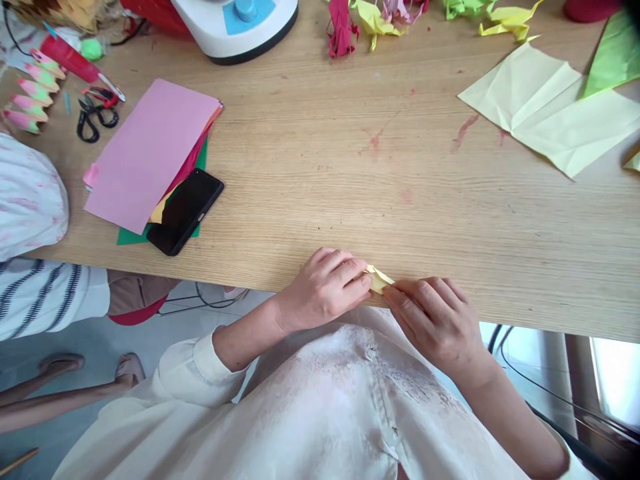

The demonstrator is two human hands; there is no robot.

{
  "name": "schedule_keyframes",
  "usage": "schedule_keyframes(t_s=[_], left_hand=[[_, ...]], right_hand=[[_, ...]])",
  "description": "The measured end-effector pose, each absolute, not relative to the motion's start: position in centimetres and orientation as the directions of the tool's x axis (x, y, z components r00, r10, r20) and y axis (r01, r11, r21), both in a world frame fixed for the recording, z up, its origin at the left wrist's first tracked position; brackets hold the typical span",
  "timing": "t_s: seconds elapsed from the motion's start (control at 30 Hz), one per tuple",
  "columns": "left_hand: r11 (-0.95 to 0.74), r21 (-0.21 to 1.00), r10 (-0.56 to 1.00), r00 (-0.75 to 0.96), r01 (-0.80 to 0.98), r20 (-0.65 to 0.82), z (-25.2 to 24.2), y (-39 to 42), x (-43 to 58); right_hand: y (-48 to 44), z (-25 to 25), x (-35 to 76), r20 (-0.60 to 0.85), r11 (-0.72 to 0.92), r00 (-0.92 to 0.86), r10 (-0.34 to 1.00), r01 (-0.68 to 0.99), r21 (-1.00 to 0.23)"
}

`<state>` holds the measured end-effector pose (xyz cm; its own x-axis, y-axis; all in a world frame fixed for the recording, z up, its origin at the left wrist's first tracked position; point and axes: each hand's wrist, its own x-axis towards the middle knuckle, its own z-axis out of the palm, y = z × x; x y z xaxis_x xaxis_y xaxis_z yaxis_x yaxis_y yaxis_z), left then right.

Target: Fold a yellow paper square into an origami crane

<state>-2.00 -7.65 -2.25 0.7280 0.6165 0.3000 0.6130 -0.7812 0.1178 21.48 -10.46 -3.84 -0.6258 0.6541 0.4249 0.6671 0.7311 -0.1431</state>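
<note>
A small folded piece of pale yellow paper is between my two hands at the table's front edge. My left hand has its fingers closed on the paper's left end. On the right end, the thumb and fingertips of my right hand pinch the same paper. Parts of the paper are hidden under my fingers.
The wooden table bears a pink paper stack, a black phone and scissors at left. Creased yellow sheets lie at right, folded paper figures at the back. Another person's sleeve is at far left.
</note>
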Motion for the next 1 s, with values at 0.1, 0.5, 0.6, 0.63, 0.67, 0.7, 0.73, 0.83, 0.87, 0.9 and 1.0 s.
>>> schedule_keyframes(t_s=[0.1,0.5,0.6,0.63,0.67,0.7,0.73,0.83,0.87,0.9,1.0], left_hand=[[-0.763,0.147,0.637,0.693,0.629,0.337,-2.4,-8.3,-1.7],[-0.792,0.162,0.585,0.657,0.589,0.476,-3.1,-9.0,-1.0],[-0.782,0.151,0.589,0.640,0.604,0.493,-3.2,-9.0,-0.8],[-0.779,0.149,0.592,0.635,0.610,0.496,-3.3,-9.0,-0.7],[-0.776,0.148,0.593,0.631,0.613,0.501,-3.3,-9.0,-0.6],[-0.776,0.146,0.591,0.627,0.613,0.508,-3.3,-9.0,-0.6],[-0.778,0.145,0.586,0.624,0.611,0.516,-3.4,-9.0,-0.5],[-0.784,0.143,0.574,0.617,0.605,0.539,-3.5,-9.0,-0.4],[-0.780,0.147,0.578,0.611,0.608,0.540,-3.6,-9.0,-0.4],[-0.775,0.155,0.587,0.607,0.613,0.536,-3.6,-9.1,-0.4],[-0.753,0.194,0.629,0.603,0.628,0.490,-3.7,-9.2,-0.6]], right_hand=[[-10.6,-4.1,21.5,0.441,0.736,-0.627,0.642,0.666,-0.124],[-11.6,-5.0,20.6,0.516,0.645,-0.462,0.721,0.719,-0.257],[-11.7,-5.3,20.5,0.535,0.624,-0.419,0.734,0.727,-0.287],[-11.7,-5.4,20.5,0.537,0.619,-0.409,0.737,0.728,-0.294],[-11.7,-5.5,20.5,0.538,0.616,-0.403,0.740,0.728,-0.302],[-11.8,-5.5,20.5,0.537,0.614,-0.399,0.743,0.727,-0.308],[-11.8,-5.5,20.5,0.535,0.613,-0.400,0.744,0.728,-0.309],[-11.8,-5.2,20.3,0.536,0.608,-0.403,0.742,0.740,-0.286],[-11.7,-5.1,20.2,0.539,0.604,-0.401,0.741,0.748,-0.274],[-11.7,-5.0,20.1,0.542,0.600,-0.398,0.740,0.755,-0.265],[-11.7,-4.8,19.7,0.542,0.590,-0.390,0.745,0.764,-0.261]])
